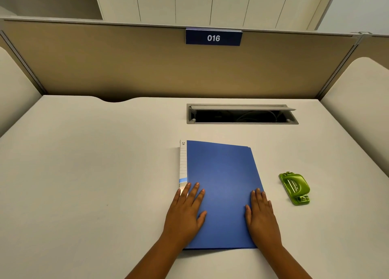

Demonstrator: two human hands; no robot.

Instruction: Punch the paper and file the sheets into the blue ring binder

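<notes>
1. I see one closed blue ring binder (pixel 223 186) lying flat on the desk (pixel 84 173).
2. My two hands, left hand (pixel 185 213) and right hand (pixel 262 217), rest flat on its cover, fingers spread, gripping nothing.
3. One green hole punch (pixel 295 187) sits right of the binder, apart from it.

Both palms lie flat on the closed blue binder (pixel 221 184): left hand (pixel 185 211) by its spine, right hand (pixel 262 217) at its open edge. A green punch (pixel 294 188) sits just right of the right hand.
</notes>
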